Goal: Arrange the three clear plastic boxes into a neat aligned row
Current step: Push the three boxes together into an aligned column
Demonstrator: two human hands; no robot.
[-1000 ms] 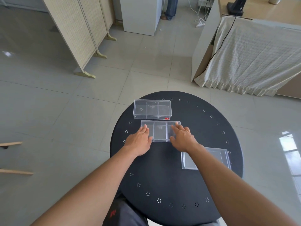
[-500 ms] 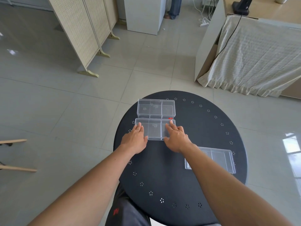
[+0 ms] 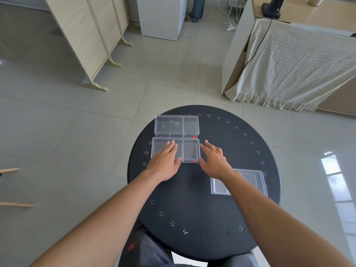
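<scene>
Three clear plastic boxes lie on a round black table (image 3: 192,199). The far box (image 3: 176,126) sits at the table's back left. The middle box (image 3: 190,151) lies directly in front of it, edges touching and lined up. My left hand (image 3: 165,162) rests flat on the middle box's left half, fingers spread. My right hand (image 3: 212,160) hovers just right of that box with its fingers apart, holding nothing. The third box (image 3: 250,182) lies at the right front, partly hidden under my right forearm.
The table has a ring of small perforations near its rim. Beyond it is tiled floor, a folding screen (image 3: 86,35) at the back left, a white cabinet (image 3: 161,16), and a cloth-draped desk (image 3: 289,64) at the back right. A person's legs (image 3: 196,8) stand far behind.
The middle box has slid away from me and left until it meets the far box. My right hand has come off it to its right side; my left hand now lies on top.
</scene>
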